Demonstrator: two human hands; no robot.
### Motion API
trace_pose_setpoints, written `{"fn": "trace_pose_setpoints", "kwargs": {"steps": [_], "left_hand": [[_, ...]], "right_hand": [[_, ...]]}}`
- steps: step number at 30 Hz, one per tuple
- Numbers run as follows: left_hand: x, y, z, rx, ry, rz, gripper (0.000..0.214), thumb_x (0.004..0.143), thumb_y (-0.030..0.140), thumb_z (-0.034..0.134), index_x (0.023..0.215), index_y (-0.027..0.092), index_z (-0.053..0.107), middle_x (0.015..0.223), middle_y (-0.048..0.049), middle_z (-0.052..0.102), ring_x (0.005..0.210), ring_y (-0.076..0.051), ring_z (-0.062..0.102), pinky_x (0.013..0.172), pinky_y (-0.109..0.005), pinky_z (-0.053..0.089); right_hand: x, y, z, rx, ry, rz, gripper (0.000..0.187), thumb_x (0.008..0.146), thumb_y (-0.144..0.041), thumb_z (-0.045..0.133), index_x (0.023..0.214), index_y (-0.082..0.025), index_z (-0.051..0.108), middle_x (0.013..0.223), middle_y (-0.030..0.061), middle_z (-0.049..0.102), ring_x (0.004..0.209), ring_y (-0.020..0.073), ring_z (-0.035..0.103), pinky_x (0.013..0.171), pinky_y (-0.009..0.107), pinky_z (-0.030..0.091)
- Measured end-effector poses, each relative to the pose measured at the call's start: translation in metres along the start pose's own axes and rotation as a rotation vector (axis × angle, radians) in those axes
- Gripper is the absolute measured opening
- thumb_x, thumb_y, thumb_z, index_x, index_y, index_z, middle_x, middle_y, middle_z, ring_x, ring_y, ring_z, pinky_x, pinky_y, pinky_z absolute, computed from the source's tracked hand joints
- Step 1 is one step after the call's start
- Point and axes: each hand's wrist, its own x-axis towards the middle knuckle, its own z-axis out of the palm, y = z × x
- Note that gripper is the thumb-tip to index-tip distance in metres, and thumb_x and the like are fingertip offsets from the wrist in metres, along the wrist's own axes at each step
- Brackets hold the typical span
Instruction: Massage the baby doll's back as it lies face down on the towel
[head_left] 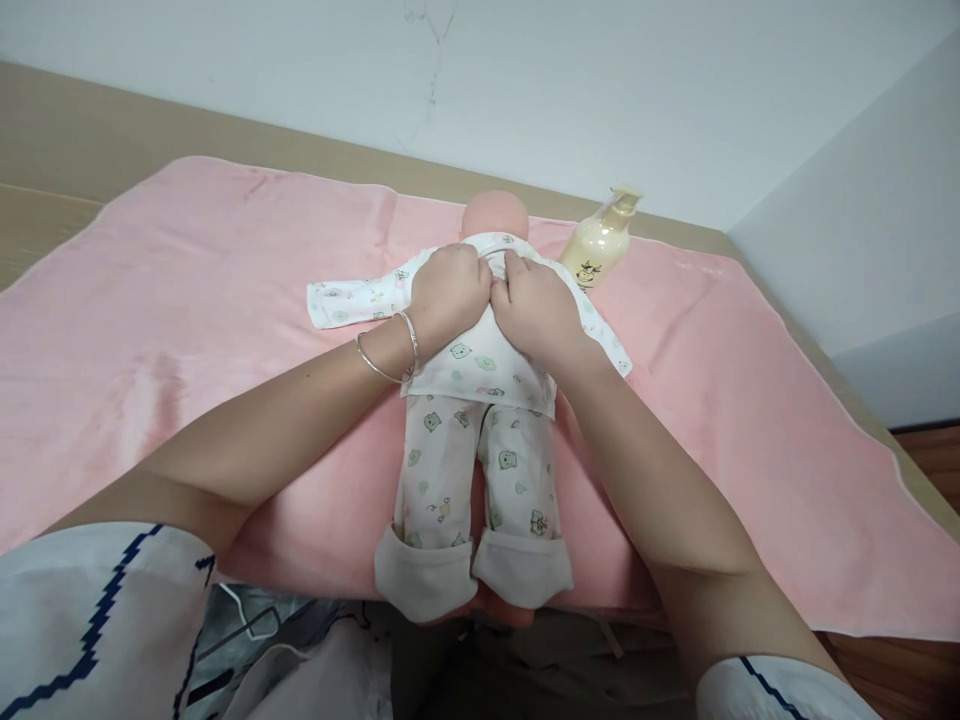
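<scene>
A baby doll (495, 212) lies on its back on a pink towel (187, 300), head away from me. It wears a white printed top (480, 370) and matching trousers (472, 470) with rolled cuffs. My left hand (448, 290), with two bangles on the wrist, is closed on the top's fabric at the doll's chest. My right hand (534, 310) sits right beside it, fingers pinched on the same cloth near the collar. The two hands touch at the knuckles.
A cream pump bottle (600, 245) stands just right of the doll's head. The towel covers a wooden surface (45, 130) against a white wall. The doll's feet hang over the near edge, above clothing and a hanger (247, 620).
</scene>
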Motion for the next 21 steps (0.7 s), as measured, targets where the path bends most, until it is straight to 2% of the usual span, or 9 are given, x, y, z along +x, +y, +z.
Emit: {"fn": "trace_pose_setpoints", "kwargs": {"steps": [4,7,10,12,15,17,19,21], "left_hand": [[0.007,-0.006,0.003,-0.084,-0.024,0.024,0.037,0.1,0.03,0.035,0.1,0.014,0.069,0.113,-0.0162,0.073,0.111,-0.029,0.067,0.105,-0.044,0.051],[0.008,-0.008,0.004,-0.094,-0.01,0.023,0.037,0.099,0.032,0.036,0.103,0.014,0.068,0.115,-0.0168,0.073,0.115,-0.031,0.066,0.108,-0.045,0.05],[0.005,-0.009,0.005,-0.111,0.026,-0.004,0.034,0.098,0.035,0.04,0.103,0.016,0.068,0.11,-0.0161,0.073,0.113,-0.031,0.066,0.103,-0.043,0.051],[0.002,-0.009,0.007,-0.123,0.073,0.007,0.031,0.099,0.035,0.042,0.103,0.018,0.067,0.108,-0.0159,0.072,0.115,-0.032,0.066,0.102,-0.042,0.051],[-0.001,-0.009,0.009,-0.129,0.122,0.044,0.029,0.099,0.033,0.042,0.102,0.019,0.067,0.106,-0.0149,0.072,0.116,-0.031,0.064,0.102,-0.041,0.051],[-0.001,-0.008,0.009,-0.12,0.116,0.037,0.028,0.099,0.031,0.042,0.101,0.019,0.067,0.107,-0.0147,0.072,0.116,-0.031,0.064,0.101,-0.041,0.051],[0.0,-0.008,0.008,-0.106,0.093,0.014,0.028,0.098,0.03,0.042,0.1,0.018,0.067,0.109,-0.015,0.072,0.114,-0.031,0.065,0.099,-0.04,0.051],[0.002,-0.008,0.007,-0.109,0.068,-0.004,0.028,0.097,0.029,0.041,0.099,0.018,0.067,0.109,-0.015,0.072,0.112,-0.03,0.065,0.097,-0.039,0.051]], "right_hand": [[-0.01,-0.013,-0.007,-0.128,0.016,-0.004,0.041,0.106,-0.026,0.03,0.116,-0.007,0.065,0.11,0.0212,0.07,0.107,0.0302,0.068,0.096,0.041,0.053],[-0.009,-0.013,-0.009,-0.103,-0.001,0.018,0.04,0.106,-0.027,0.031,0.112,-0.008,0.066,0.107,0.02,0.07,0.102,0.0292,0.068,0.093,0.041,0.053],[0.001,0.0,-0.004,0.027,-0.019,0.05,0.047,0.108,-0.035,0.027,0.121,-0.012,0.066,0.117,0.0187,0.07,0.111,0.031,0.066,0.099,0.045,0.052],[0.009,0.013,0.002,0.12,-0.02,0.04,0.053,0.108,-0.041,0.025,0.132,-0.012,0.063,0.132,0.0189,0.066,0.125,0.0326,0.062,0.109,0.049,0.05],[0.02,0.029,0.01,0.19,-0.036,-0.007,0.06,0.107,-0.046,0.03,0.151,-0.011,0.051,0.16,0.0166,0.046,0.153,0.0342,0.041,0.129,0.054,0.034],[0.022,0.033,0.012,0.186,-0.049,-0.032,0.063,0.106,-0.046,0.032,0.156,-0.011,0.045,0.167,0.0144,0.038,0.159,0.0342,0.031,0.133,0.054,0.027],[0.019,0.031,0.009,0.157,-0.036,-0.051,0.061,0.107,-0.046,0.029,0.153,-0.011,0.049,0.161,0.0162,0.046,0.152,0.0342,0.041,0.129,0.054,0.033],[0.013,0.024,0.004,0.098,-0.005,-0.062,0.057,0.107,-0.043,0.028,0.143,-0.01,0.057,0.145,0.0187,0.06,0.134,0.0333,0.056,0.117,0.051,0.044]]}}
